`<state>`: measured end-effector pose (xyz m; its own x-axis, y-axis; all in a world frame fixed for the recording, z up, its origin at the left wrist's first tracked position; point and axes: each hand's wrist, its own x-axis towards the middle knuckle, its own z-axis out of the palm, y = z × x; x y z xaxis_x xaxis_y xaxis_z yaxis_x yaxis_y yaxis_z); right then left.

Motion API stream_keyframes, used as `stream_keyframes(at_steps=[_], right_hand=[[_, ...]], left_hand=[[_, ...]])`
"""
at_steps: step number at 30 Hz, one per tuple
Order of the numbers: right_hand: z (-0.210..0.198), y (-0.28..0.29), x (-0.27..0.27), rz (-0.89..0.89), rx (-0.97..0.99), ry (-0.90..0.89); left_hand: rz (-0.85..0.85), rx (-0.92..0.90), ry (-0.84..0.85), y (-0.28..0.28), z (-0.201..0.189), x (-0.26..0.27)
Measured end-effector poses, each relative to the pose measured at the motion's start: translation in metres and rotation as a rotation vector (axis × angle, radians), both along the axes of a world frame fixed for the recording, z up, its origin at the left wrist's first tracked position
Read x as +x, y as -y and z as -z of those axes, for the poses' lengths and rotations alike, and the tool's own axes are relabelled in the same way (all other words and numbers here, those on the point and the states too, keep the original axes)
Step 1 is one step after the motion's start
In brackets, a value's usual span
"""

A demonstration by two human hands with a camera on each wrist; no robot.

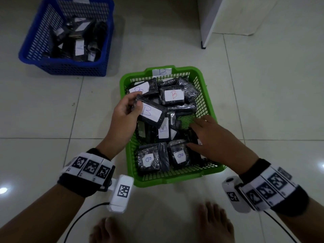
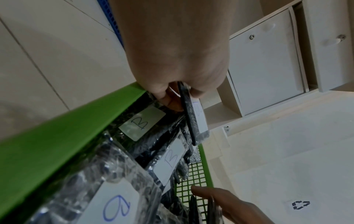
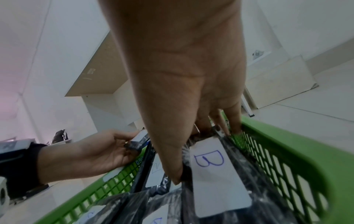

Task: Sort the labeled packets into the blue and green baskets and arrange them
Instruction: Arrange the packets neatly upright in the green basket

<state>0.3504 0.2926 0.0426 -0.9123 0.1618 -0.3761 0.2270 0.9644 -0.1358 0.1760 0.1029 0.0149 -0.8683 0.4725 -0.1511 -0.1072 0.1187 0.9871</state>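
The green basket (image 1: 168, 179) marked "B" sits in front of me, filled with several black packets with white "B" labels. My left hand (image 1: 138, 100) pinches one such packet (image 1: 152, 111) by its end and holds it above the basket's left half; the left wrist view shows this packet (image 2: 191, 121) edge-on under the fingers. My right hand (image 1: 190, 135) reaches into the basket's right side. There its thumb lies along the left edge of a flat "B" packet (image 3: 220, 181), and its straight fingers touch the far end by the basket wall (image 3: 306, 151). The blue basket (image 1: 70, 69), far left, holds more packets.
A white cabinet (image 1: 228, 18) stands on the tiled floor at the back right. My bare feet (image 1: 215, 223) are just behind the green basket, and wrist-camera cables trail beside them.
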Motion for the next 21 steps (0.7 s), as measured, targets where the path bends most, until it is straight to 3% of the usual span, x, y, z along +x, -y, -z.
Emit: stream_keyframes(at_steps=[7, 11, 14, 21], right_hand=[[0.007, -0.014, -0.005, -0.035, -0.014, 0.021], [0.012, -0.026, -0.009, -0.048, -0.097, -0.006], [0.009, -0.035, -0.010, -0.045, -0.186, -0.058], [0.017, -0.038, -0.008, -0.045, -0.199, -0.113]], left_hand=[[0.101, -0.029, -0.062, 0.000, -0.006, 0.002], [0.466, -0.227, -0.037, 0.002, -0.020, 0.009], [0.614, -0.321, -0.006, 0.000, -0.020, 0.019], [0.729, -0.409, -0.331, -0.019, -0.007, 0.036]])
